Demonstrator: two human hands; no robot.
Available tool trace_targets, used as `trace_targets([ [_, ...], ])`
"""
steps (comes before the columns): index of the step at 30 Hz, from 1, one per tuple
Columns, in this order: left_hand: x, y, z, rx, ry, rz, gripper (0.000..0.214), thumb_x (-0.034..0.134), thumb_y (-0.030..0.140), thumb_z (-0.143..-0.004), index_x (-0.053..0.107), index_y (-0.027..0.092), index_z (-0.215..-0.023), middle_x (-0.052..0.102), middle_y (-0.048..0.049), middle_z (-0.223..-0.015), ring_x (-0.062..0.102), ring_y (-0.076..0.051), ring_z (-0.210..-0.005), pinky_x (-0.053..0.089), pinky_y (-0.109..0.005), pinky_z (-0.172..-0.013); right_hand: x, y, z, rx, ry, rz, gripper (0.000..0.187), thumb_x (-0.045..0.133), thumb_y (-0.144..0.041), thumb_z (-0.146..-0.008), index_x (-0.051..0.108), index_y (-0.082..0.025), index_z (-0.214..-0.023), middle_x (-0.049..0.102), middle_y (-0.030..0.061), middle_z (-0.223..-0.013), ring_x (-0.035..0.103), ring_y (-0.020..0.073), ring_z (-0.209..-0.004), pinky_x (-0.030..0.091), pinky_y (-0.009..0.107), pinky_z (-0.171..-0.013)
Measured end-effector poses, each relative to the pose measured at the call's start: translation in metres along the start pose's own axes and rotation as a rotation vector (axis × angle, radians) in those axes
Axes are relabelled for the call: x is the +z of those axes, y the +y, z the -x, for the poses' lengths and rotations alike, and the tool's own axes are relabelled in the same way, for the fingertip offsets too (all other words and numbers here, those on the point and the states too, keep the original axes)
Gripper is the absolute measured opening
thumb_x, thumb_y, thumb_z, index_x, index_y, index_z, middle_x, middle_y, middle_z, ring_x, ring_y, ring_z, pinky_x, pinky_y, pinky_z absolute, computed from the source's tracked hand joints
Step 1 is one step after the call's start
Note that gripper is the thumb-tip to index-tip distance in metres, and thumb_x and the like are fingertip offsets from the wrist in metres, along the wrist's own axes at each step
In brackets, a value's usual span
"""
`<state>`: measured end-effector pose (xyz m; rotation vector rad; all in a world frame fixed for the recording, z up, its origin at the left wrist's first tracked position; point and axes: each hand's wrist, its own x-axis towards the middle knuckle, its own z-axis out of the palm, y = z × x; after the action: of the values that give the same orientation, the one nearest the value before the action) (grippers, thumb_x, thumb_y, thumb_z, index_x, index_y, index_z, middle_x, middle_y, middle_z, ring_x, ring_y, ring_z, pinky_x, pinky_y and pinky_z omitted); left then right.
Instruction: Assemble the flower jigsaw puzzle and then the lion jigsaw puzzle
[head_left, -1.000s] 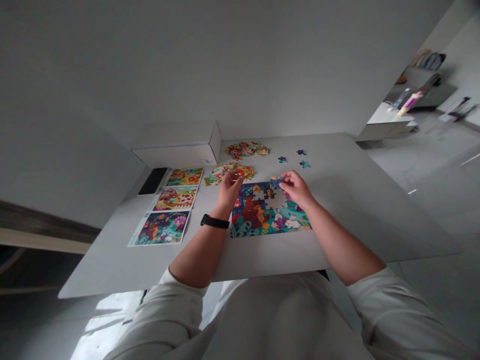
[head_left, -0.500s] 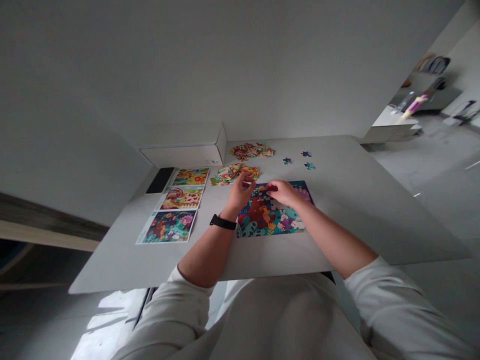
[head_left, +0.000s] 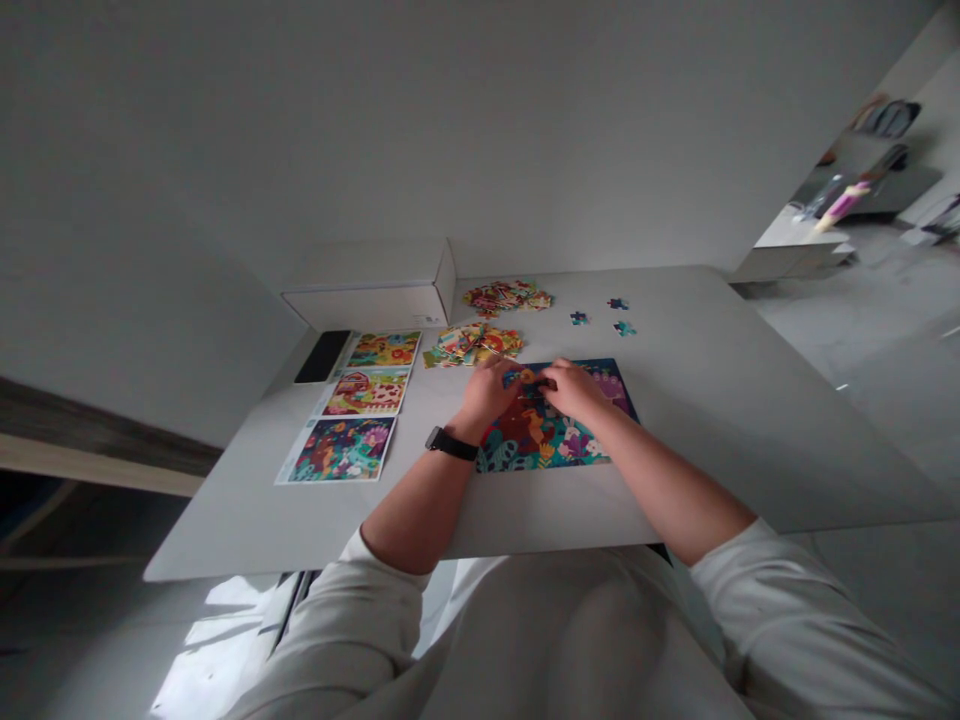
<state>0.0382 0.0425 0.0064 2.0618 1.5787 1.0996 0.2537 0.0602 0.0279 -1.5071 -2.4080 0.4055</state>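
Note:
In the head view a colourful jigsaw puzzle with a dark blue top edge lies on the table in front of me. My left hand, with a black watch on its wrist, rests at the puzzle's upper left, fingers stretched toward its top. Close beside it, my right hand has thumb and fingers pinched together at the upper middle. A small dark puzzle piece seems to be between them, mostly hidden by the fingers. Bright puzzle pieces are heaped just beyond my left hand.
Another pile of pieces lies farther back. Loose blue pieces sit at the back right. On the left are a sheet with three printed pictures and a black phone. A white box stands against the wall.
My left hand has come down onto the puzzle, its fingers closer to the right hand. The right hand has barely shifted and stays pinched. The view has tilted slightly.

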Motion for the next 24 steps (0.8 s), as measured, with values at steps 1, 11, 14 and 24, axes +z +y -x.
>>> trace_targets([
  [1, 0.001, -0.001, 0.001, 0.006, -0.031, -0.042, 0.016, 0.078, 0.027, -0.092, 0.083, 0.021, -0.106, 0.073, -0.0115, -0.112, 0.068, -0.029, -0.109, 0.056, -0.042, -0.104, -0.001, 0.001, 0.001, 0.013, 0.015, 0.006, 0.028, 0.071, -0.025, -0.1, 0.083, -0.024, -0.125, 0.073, 0.0111, -0.124, 0.073, 0.0269, -0.112, 0.055, 0.034, -0.1],
  [11, 0.008, -0.008, 0.004, 0.004, -0.163, -0.235, 0.026, 0.078, 0.028, -0.091, 0.087, 0.027, -0.115, 0.071, -0.0121, -0.119, 0.066, -0.032, -0.114, 0.054, -0.048, -0.11, 0.004, 0.003, 0.003, 0.017, -0.022, 0.062, 0.023, 0.07, -0.031, -0.101, 0.084, -0.026, -0.119, 0.072, 0.0112, -0.126, 0.071, 0.0275, -0.111, 0.055, 0.036, -0.096],
  [14, 0.007, -0.007, 0.004, -0.005, -0.164, -0.228, 0.026, 0.079, 0.029, -0.09, 0.088, 0.028, -0.114, 0.071, -0.0113, -0.119, 0.066, -0.032, -0.113, 0.054, -0.047, -0.11, 0.002, 0.0, 0.003, 0.014, -0.045, 0.098, 0.022, 0.069, -0.032, -0.102, 0.083, -0.026, -0.117, 0.072, 0.0118, -0.124, 0.071, 0.0279, -0.111, 0.056, 0.036, -0.096],
  [24, 0.006, -0.004, 0.004, 0.017, -0.18, -0.256, 0.024, 0.078, 0.026, -0.089, 0.088, 0.026, -0.111, 0.073, -0.0129, -0.117, 0.067, -0.034, -0.113, 0.055, -0.048, -0.107, -0.006, -0.013, 0.007, 0.002, -0.082, 0.194, 0.022, 0.064, -0.029, -0.103, 0.081, -0.025, -0.117, 0.071, 0.0138, -0.125, 0.072, 0.0287, -0.111, 0.057, 0.037, -0.095],
])
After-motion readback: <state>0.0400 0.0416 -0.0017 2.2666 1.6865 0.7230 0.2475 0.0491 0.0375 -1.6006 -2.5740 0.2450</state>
